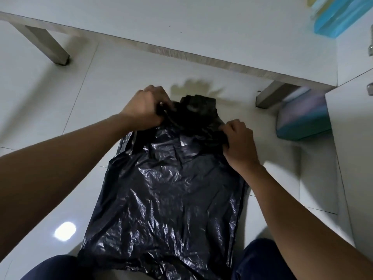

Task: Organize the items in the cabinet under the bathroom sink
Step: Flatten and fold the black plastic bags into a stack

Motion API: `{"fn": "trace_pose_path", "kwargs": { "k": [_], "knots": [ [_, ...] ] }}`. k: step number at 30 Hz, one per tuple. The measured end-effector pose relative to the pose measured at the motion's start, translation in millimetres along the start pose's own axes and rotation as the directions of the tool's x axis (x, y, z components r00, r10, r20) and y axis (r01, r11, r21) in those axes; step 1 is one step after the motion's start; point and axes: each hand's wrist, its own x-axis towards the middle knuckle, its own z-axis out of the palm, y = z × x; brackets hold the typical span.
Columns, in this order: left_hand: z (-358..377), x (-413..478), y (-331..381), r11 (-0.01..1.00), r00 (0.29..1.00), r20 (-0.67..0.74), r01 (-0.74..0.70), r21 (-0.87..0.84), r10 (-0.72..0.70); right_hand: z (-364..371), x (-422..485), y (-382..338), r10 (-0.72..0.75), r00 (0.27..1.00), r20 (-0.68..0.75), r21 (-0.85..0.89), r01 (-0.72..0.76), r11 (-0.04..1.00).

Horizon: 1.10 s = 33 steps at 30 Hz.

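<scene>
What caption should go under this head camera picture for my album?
Both hands, left hand and right hand, grip the far end of a black plastic bag spread on the tiled floor.

Plastic bag [167, 188] flat on floor [50, 122], cabinet base [181, 33] behind it, box [302, 120] at right

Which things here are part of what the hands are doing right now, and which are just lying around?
In use: black plastic bag, gripped at its far end by left hand and right hand.

Lying about: teal pack beside the cabinet leg; blue pack above.
</scene>
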Motion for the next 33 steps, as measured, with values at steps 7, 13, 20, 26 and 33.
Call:
{"fn": "trace_pose_path", "kwargs": {
  "k": [7, 13, 20, 26, 33],
  "knots": [
    [22.3, -31.8, 12.2, 0.917, 0.933, 0.359, -0.17, 0.361, 0.031, -0.8, -9.8, -7.0, 0.093, 0.912, 0.398, -0.048, -0.08, 0.996],
    [31.5, -13.7, 6.8, 0.968, 0.962, 0.132, 0.245, -0.049, -0.237, 4.2, 10.6, -1.2, 0.324, 0.915, 0.241, 0.255, -0.382, 0.889],
    [31.2, 8.8, 2.9, 0.831, 0.801, 0.241, 0.491, 0.261, -0.548, 1.3, 37.4, -1.7, 0.592, 0.649, 0.477, -0.052, -0.652, 0.757],
    [11.9, 18.5, -8.7, 0.839, 0.809, 0.273, 0.424, 0.341, -0.52, -4.8, 55.3, -4.5, 0.462, 0.75, 0.473, 0.115, -0.572, 0.812],
    [-31.1, 20.2, -18.4, 0.938, 0.993, 0.061, 0.073, 0.34, -0.1, -26.9, 61.9, -15.4, 0.109, 0.994, 0.011, 0.064, -0.11, 0.992]
  ]
}}
